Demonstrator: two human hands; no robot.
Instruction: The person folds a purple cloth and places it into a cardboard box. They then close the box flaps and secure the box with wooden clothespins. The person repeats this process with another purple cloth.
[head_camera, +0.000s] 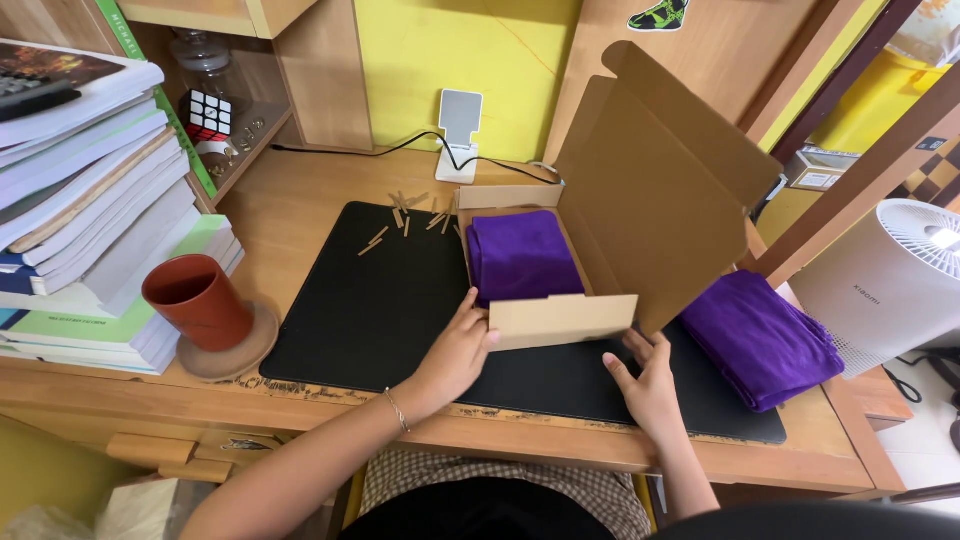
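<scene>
An open brown cardboard box (560, 318) stands on a black desk mat (380, 300), its lid raised toward the right. A folded purple cloth (520, 255) lies inside it. My left hand (455, 350) touches the near left corner of the box's front flap with its fingers apart. At the flap's near right end rests my right hand (645, 380), fingers spread against the box's lower edge. A second folded purple cloth (760, 335) lies on the mat to the right of the box.
Several small wooden pegs (405, 222) are scattered at the mat's far edge. A terracotta pot (197, 300) stands at left beside stacked books (90, 200). A white phone stand (460, 135) is at the back, a white air purifier (890, 285) at the right.
</scene>
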